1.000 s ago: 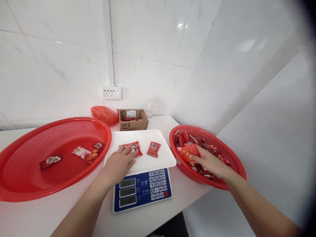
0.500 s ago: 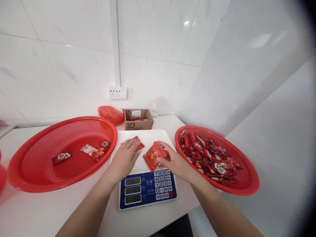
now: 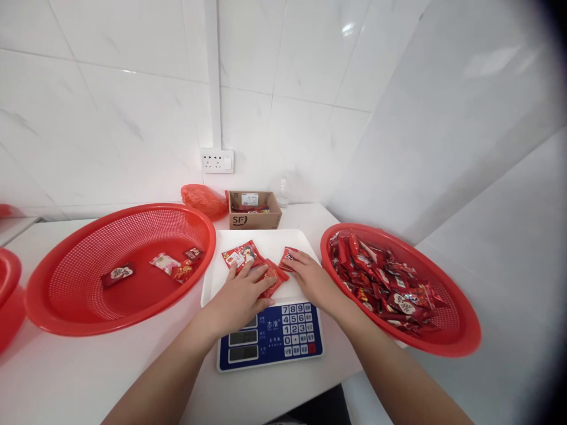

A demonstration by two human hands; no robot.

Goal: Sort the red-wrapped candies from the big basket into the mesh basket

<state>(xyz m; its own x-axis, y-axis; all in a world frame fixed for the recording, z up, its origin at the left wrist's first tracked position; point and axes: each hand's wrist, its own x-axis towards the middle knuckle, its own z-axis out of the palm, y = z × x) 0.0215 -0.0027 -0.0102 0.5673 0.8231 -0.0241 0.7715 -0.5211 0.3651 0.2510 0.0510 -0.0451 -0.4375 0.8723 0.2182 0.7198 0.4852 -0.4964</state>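
Note:
On the white pan of the scale (image 3: pixel 211 277) lie several red packets. My left hand (image 3: pixel 241 298) rests with fingers spread over a red packet (image 3: pixel 278 276), partly covering it. Just behind its fingertips is a packet with a cartoon print (image 3: pixel 242 254). At the right of the pan, my right hand (image 3: pixel 312 280) has its fingers on a smaller red packet (image 3: pixel 287 257); its thumb is hidden, so whether it grips the packet is unclear. The scale's blue keypad panel (image 3: pixel 274 339) faces me, and my left hand covers part of its top display.
A red basket (image 3: pixel 39 295) with several packets stands left. Another red basket (image 3: pixel 465 330) at the right holds many red packets. Behind the scale are a cardboard box (image 3: pixel 261 221) and a red plastic bag (image 3: pixel 204 200). Part of another red container (image 3: pixel 9 277) shows at the far left.
My left hand has moved right, uncovering the cartoon packet. The packet from my right hand now lies on the pan under my left hand. My right hand is on a smaller packet. The view has shifted slightly.

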